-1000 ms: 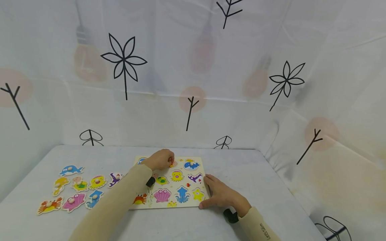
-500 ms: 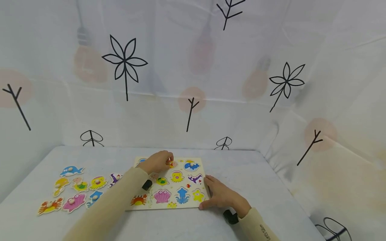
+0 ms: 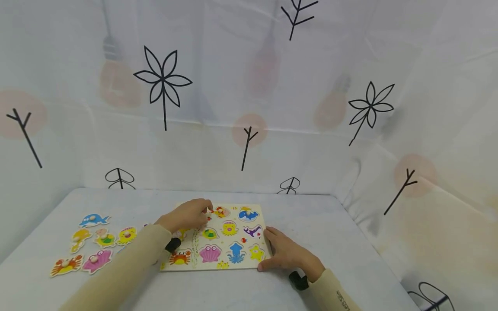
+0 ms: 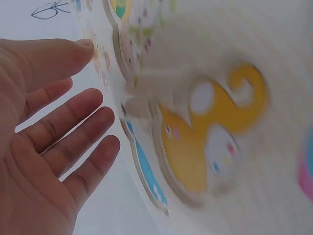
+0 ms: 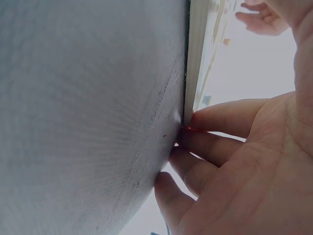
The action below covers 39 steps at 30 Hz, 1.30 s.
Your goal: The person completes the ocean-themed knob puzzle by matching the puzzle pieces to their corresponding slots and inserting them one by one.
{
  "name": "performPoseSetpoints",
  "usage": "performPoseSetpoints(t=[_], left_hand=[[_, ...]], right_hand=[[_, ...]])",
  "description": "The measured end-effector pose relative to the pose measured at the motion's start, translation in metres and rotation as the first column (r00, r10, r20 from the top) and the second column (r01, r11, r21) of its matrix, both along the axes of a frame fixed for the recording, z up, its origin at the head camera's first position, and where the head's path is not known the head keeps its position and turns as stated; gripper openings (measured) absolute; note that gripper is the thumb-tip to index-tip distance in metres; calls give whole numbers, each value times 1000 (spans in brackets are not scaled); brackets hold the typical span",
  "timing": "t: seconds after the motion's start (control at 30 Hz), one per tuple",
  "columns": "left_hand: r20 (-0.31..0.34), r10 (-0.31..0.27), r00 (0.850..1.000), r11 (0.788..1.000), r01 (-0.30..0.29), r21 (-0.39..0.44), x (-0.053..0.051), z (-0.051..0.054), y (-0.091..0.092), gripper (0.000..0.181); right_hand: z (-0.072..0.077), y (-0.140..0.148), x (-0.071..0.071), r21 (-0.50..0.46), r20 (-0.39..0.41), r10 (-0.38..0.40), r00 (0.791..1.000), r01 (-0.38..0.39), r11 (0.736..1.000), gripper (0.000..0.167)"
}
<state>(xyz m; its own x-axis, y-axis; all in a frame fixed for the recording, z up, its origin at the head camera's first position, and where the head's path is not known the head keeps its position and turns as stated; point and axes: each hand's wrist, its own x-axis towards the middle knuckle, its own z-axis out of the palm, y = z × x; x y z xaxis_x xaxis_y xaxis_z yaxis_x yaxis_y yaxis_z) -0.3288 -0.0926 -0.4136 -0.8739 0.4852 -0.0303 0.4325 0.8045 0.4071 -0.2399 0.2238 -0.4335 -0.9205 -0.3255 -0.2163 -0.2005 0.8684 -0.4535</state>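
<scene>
A cream puzzle board (image 3: 214, 267) with sea-animal shapes lies on the table. My left hand (image 3: 188, 214) hovers over its upper left part, fingers parted and holding nothing; the left wrist view shows the palm and fingers (image 4: 80, 112) beside a yellow seahorse shape (image 4: 188, 147). Just right of that hand, a red-and-yellow fish (image 3: 220, 212) sits in the board's top row. My right hand (image 3: 285, 250) rests against the right edge, its thumb at the near corner. In the right wrist view, its fingers (image 5: 222, 117) touch the board's side (image 5: 195, 58).
Loose knobbed pieces lie left of the board: a blue whale (image 3: 94, 220), seahorse (image 3: 80, 238), turtle (image 3: 105, 238), yellow octopus (image 3: 126, 236), crab (image 3: 67, 264) and pink shell (image 3: 97, 261). My left sleeve (image 3: 124, 268) hides others. A patterned cloth (image 3: 210, 151) hangs behind the table.
My left hand has let go of the red-and-yellow fish and moved left, away from it. The fish is now in fuller view. My right hand has stayed at the board's edge.
</scene>
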Motion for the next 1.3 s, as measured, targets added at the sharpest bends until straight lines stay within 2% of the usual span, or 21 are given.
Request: performPoseSetpoints(t=[0.2, 0.5, 0.7, 1.03, 1.3], left_hand=[[-23, 31, 999, 999, -31, -33, 11, 5, -32, 31], [-38, 97, 995, 995, -98, -23, 31, 2, -75, 29], [-81, 119, 990, 992, -122, -38, 42, 4, -105, 30], [-86, 167, 982, 983, -173, -62, 55, 7, -137, 33], [-148, 189, 971, 979, -198, -44, 58, 10, -170, 33]], right_hand=[[1, -1, 0, -2, 0, 0, 1000, 0, 1000, 112], [1, 0, 4, 1, -3, -14, 1000, 14, 1000, 112], [2, -1, 5, -7, 5, -16, 1000, 16, 1000, 111], [-1, -1, 3, 8, -6, -16, 1000, 16, 1000, 111], [-1, -3, 1, 16, -14, -14, 1000, 15, 1000, 113]])
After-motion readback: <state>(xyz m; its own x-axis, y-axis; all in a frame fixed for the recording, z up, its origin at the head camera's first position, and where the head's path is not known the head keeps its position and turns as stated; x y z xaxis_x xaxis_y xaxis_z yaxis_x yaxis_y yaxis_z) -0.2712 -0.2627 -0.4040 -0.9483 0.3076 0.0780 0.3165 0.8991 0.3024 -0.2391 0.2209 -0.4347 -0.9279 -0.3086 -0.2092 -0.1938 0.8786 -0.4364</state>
